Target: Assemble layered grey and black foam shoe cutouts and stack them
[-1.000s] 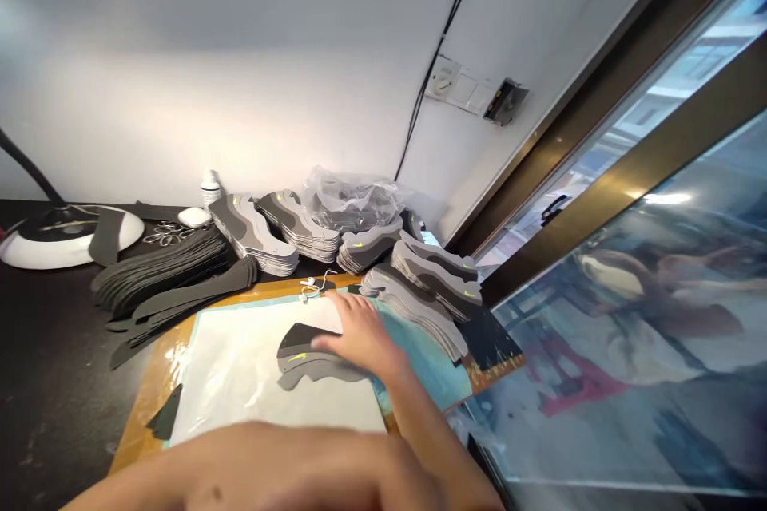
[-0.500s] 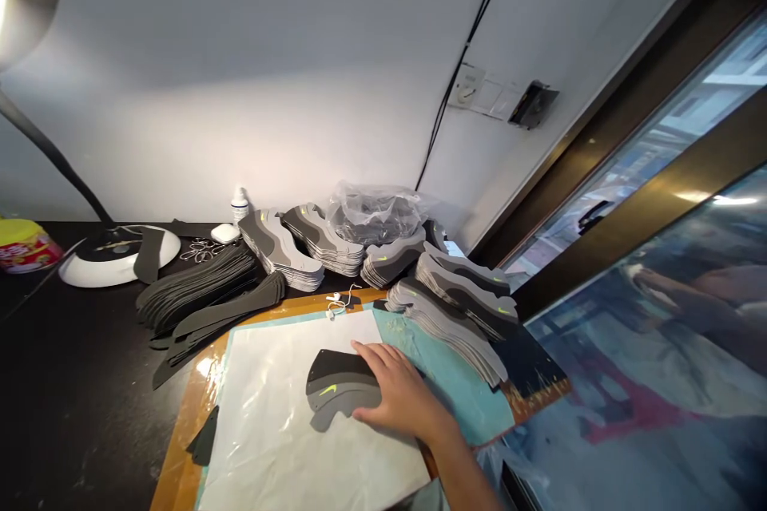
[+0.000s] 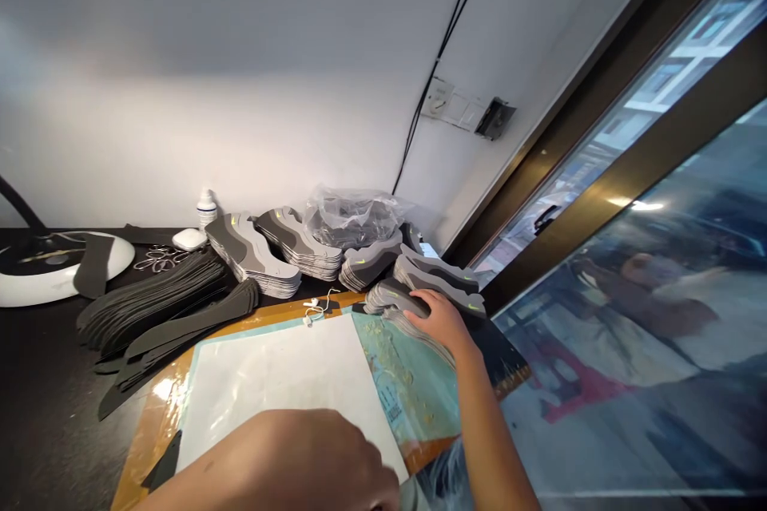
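My right hand [image 3: 440, 319] reaches to the fanned stack of grey shoe-upper pieces [image 3: 443, 275] at the right of the work mat. Its fingers curl over a dark grey piece [image 3: 396, 295] lying on top of that stack. My left hand [image 3: 288, 459] is very close to the camera at the bottom edge, above the white sheet [image 3: 269, 375]. Only its back shows and its fingers are hidden. The white sheet lies on a teal mat [image 3: 407, 391] on a wooden board [image 3: 144, 431].
More stacks of grey pieces [image 3: 257, 251] and black strips [image 3: 156, 303] line the back of the black table. A plastic bag [image 3: 351, 215], a small bottle [image 3: 207, 207], a white case [image 3: 188, 239] and a lamp base [image 3: 53, 263] stand there. A window [image 3: 629, 295] runs along the right.
My right hand has carried the grey piece off the white sheet and moved right and back onto the stack. My left hand has come into view at the bottom.
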`<state>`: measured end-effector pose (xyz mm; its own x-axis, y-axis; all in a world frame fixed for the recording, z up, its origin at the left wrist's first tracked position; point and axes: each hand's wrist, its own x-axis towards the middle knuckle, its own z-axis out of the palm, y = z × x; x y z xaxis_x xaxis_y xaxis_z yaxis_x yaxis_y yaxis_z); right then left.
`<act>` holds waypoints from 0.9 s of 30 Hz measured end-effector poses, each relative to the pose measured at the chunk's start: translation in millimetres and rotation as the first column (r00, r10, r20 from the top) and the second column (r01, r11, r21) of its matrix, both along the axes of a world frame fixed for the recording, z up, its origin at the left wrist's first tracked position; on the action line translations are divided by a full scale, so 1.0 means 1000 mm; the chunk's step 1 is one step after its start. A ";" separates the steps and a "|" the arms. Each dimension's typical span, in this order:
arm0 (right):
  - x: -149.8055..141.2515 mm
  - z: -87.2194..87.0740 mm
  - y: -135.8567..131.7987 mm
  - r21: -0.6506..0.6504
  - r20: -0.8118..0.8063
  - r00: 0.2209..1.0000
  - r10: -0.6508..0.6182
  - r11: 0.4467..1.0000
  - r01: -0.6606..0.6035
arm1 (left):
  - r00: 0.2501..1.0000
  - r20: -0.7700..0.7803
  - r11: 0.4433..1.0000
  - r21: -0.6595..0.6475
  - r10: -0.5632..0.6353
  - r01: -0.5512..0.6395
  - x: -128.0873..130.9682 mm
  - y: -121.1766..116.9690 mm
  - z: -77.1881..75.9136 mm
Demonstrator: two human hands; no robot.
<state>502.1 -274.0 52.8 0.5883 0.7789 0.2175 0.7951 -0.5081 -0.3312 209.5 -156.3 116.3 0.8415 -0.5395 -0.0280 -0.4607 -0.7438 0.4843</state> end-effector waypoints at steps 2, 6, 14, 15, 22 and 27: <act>0.005 -0.008 0.005 -0.008 -0.008 1.000 -0.027 1.000 0.026 | 0.991 -0.117 0.996 -0.051 0.064 -0.071 0.002 0.010 0.011; 0.006 -0.016 0.009 -0.014 -0.016 0.999 -0.028 1.000 0.028 | 0.977 -0.171 0.986 -0.087 0.124 -0.140 -0.005 0.015 0.026; 0.006 -0.015 0.004 -0.052 -0.040 0.999 -0.017 0.999 0.015 | 0.961 -0.233 0.986 -0.044 0.148 -0.163 -0.003 0.012 0.027; 0.006 -0.014 0.003 -0.061 -0.046 0.999 -0.019 0.998 0.016 | 0.957 -0.239 0.984 -0.028 0.162 -0.174 -0.003 0.012 0.027; 0.006 -0.016 0.008 -0.104 -0.076 0.996 -0.048 0.994 0.040 | 0.941 -0.256 0.973 -0.004 0.220 -0.229 -0.001 0.014 0.032; 0.005 -0.020 0.008 -0.109 -0.098 0.994 -0.057 0.993 0.047 | 0.932 -0.283 0.972 0.019 0.228 -0.232 0.000 0.014 0.031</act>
